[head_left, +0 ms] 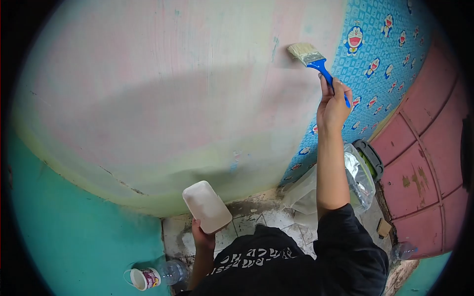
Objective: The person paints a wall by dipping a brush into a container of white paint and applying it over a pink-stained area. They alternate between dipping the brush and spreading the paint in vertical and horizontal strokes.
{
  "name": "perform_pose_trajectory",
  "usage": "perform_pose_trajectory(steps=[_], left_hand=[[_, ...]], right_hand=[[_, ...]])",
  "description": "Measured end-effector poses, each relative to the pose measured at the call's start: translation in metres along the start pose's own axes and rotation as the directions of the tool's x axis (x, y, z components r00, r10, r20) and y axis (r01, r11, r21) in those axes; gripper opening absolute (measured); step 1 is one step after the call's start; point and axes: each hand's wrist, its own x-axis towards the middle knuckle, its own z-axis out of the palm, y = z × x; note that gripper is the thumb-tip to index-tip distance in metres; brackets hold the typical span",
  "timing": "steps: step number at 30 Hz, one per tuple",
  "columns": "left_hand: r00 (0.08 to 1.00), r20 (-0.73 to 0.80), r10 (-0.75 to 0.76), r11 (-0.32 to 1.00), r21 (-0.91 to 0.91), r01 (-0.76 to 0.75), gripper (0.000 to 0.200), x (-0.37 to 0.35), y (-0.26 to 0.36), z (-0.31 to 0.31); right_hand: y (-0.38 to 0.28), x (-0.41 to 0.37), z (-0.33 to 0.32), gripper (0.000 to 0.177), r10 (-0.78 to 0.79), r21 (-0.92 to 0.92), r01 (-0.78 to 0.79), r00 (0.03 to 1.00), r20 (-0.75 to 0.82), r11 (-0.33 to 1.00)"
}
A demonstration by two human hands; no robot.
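Observation:
My right hand [334, 104] is raised high and grips the blue handle of a paintbrush [312, 59]. The brush's pale bristles press against the whitish, patchy wall [163, 93] near its right edge. Low in the view, my left hand [203, 239] holds a white rectangular tub [207, 206] from underneath, tilted with its pale side toward me. Both arms come from a black shirt with white lettering.
A blue cartoon-patterned sheet [380, 54] covers the wall right of the brush. A red panelled door [424, 163] stands at far right, a turquoise wall [74, 232] at left. On the tiled floor lie a plastic bottle [153, 276], a clear plastic bag [358, 180] and a dark bin.

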Motion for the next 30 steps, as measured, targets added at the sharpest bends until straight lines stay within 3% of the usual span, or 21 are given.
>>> perform_pose_trajectory(steps=[2, 7, 12, 14, 19, 21, 22, 25, 30], left_hand=[[1.000, -0.003, 0.021, 0.999, 0.046, -0.020, 0.058, 0.003, -0.004, -0.011], [1.000, 0.024, 0.015, 0.998, 0.060, -0.016, 0.059, -0.007, 0.001, -0.013], [1.000, -0.004, -0.010, 0.997, 0.074, 0.010, 0.060, -0.008, -0.004, -0.037], [1.000, -0.004, -0.009, 0.998, 0.060, 0.009, 0.060, -0.012, 0.001, -0.036], [0.999, 0.007, -0.035, 0.999, 0.029, 0.035, 0.056, -0.023, 0.016, -0.024], [1.000, -0.004, -0.029, 0.999, 0.025, 0.029, 0.057, -0.020, 0.015, -0.032], [1.000, -0.006, -0.024, 0.999, 0.022, 0.024, 0.058, -0.021, 0.015, -0.031], [1.000, -0.019, -0.019, 1.000, 0.017, 0.019, 0.058, -0.024, 0.016, -0.023], [0.999, -0.027, -0.033, 0.999, 0.032, 0.034, 0.061, -0.019, 0.005, -0.029]], right_hand=[[0.013, -0.006, -0.020, 0.015, -0.048, -0.009, 0.048, 0.998, 0.029, 0.999], [0.108, -0.084, -0.166, 0.023, 0.035, -0.312, -0.093, 0.982, -0.186, 0.945], [0.140, -0.128, -0.231, 0.024, 0.289, -0.299, -0.539, 0.752, -0.593, 0.788], [0.128, -0.106, -0.195, 0.025, 0.253, -0.272, -0.423, 0.834, -0.491, 0.864], [0.042, -0.014, -0.023, 0.020, 0.117, -0.199, -0.145, 0.982, -0.148, 0.969], [0.018, 0.015, 0.013, 0.020, 0.026, -0.126, -0.027, 1.000, -0.005, 0.992], [0.009, 0.019, 0.020, 0.019, 0.024, -0.078, -0.025, 1.000, -0.009, 0.997], [0.005, 0.019, 0.010, 0.018, -0.025, 0.060, 0.024, 0.999, 0.025, 0.998], [0.086, -0.049, -0.123, 0.020, -0.043, -0.219, 0.002, 0.983, -0.180, 0.976]])
